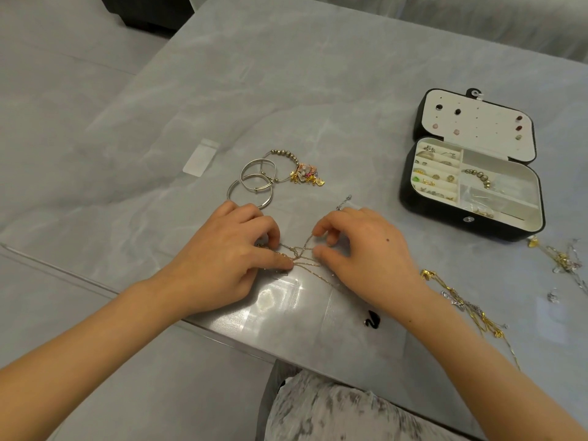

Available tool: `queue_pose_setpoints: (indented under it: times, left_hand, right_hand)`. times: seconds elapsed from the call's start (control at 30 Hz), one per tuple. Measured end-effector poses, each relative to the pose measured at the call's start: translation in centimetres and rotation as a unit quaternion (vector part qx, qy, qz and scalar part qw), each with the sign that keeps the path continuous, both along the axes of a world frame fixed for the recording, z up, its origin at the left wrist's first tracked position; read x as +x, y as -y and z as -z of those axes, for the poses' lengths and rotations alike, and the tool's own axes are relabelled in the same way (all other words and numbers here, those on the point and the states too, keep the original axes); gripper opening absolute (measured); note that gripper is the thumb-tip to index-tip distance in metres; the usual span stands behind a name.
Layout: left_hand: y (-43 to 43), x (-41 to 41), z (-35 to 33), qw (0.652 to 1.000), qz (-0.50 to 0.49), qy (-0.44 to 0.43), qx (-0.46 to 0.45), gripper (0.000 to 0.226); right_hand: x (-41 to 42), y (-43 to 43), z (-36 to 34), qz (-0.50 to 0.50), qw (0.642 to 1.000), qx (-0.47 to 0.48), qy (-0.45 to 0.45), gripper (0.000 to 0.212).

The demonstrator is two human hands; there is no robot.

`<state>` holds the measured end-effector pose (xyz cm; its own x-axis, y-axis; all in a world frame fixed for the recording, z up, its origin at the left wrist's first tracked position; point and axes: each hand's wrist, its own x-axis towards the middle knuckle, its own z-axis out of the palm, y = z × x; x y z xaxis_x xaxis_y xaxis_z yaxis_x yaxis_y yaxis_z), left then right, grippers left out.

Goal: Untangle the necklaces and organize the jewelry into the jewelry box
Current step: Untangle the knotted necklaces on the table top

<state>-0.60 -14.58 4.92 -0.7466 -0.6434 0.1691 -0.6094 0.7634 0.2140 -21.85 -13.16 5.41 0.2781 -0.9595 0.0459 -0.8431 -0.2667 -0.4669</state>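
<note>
A lap in mottled grey-and-white fabric (321, 409) fills the bottom edge, just below the near rim of the grey marbled counter (286, 90). Two bare forearms reach over that rim. The left hand (232, 249) and right hand (359, 249) sit close together, fingers curled, with a tangle of thin gold necklaces (299, 257) stretched between them. The left hand pinches the strands with thumb and curled fingers low against the counter; the right hand pinches a loop between forefinger and thumb, slightly raised. Under both hands lies a clear plastic bag (286, 300), and a small black swan mark (370, 319) shows beside the right wrist.

Just beyond the left hand rest overlapping silver bangles (251, 186), touching a beaded bracelet (286, 162) with a cluster of gold and pink charms. A small clear pouch (200, 157) lies further left.

To the right stands the black jewelry box (471, 224) – open, its lid laid back with stud earrings pinned in it, rings and earrings in the slotted rows, a beaded piece in the larger compartment. More gold and silver chains (461, 303) trail beside the right forearm, and another heap (563, 259) lies near the box's front corner.
</note>
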Motion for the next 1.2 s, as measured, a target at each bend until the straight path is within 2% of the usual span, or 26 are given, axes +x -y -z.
queue_pose_setpoints:
  times: [0.17,0.43,0.77,0.93,1.2]
  left_hand:
    - [-0.4,-0.4,-0.1,1.000,0.001,-0.022,0.000,0.046]
    - [-1.6,-0.8,0.6,0.997,0.013,0.010,-0.071,0.050]
    - [-2.1,-0.2,0.2,0.996,-0.011,0.070,-0.049,0.056]
    - [-1.9,-0.1,0.2,0.996,-0.008,0.083,-0.045,0.057]
    - [-1.9,0.1,0.2,0.995,-0.007,0.096,-0.041,0.055]
  right_hand:
    - [-1.3,2.0,0.7,0.061,0.988,-0.131,-0.054,0.016]
    - [-1.8,3.4,1.7,0.093,0.972,-0.181,-0.114,0.010]
    - [-1.8,3.2,1.7,0.096,0.980,-0.149,-0.091,0.011]
    - [-1.7,3.0,1.7,0.080,0.988,-0.108,-0.074,0.019]
    - [-1.3,3.0,1.0,0.057,0.995,-0.040,-0.067,0.015]
